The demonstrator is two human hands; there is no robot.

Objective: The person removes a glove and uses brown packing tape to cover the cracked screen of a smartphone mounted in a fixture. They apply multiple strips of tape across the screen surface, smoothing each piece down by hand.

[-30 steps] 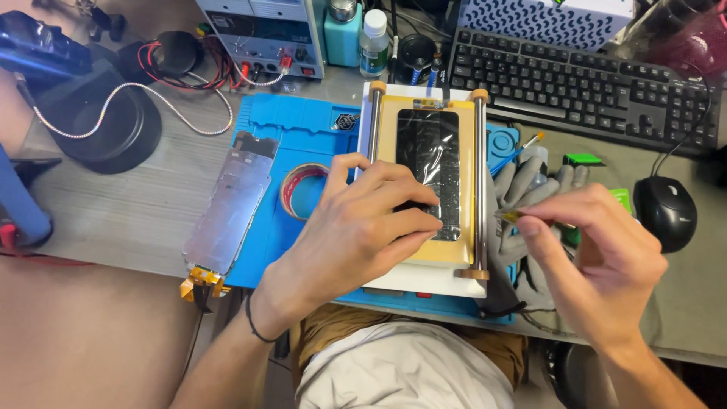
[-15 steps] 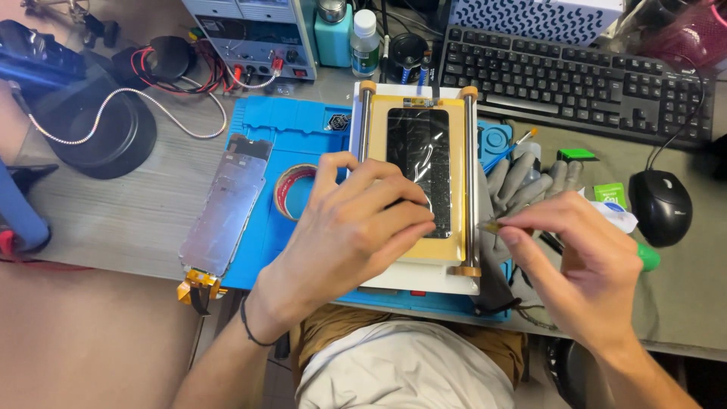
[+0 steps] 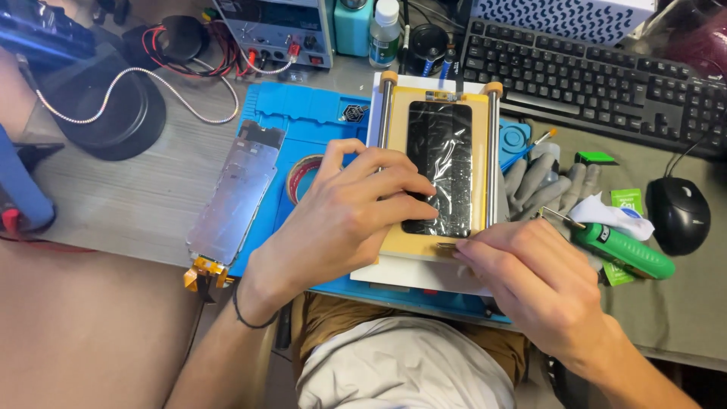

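Cracked phone screen (image 3: 443, 163) sits in the yellow frame (image 3: 395, 241) on the blue mat (image 3: 303, 121). Left hand (image 3: 344, 216) presses flat on it, fingers spread. Right hand (image 3: 530, 276) fingers pinched at the frame's bottom edge; holding what, can't tell. Keep pressure even, pry shallow.

A grey wood-grain desk top (image 3: 129, 197) fills the view under even, soft light. A black computer keyboard (image 3: 606, 83) lies along its far edge, and a grey bench power supply (image 3: 276, 30) stands beside it.
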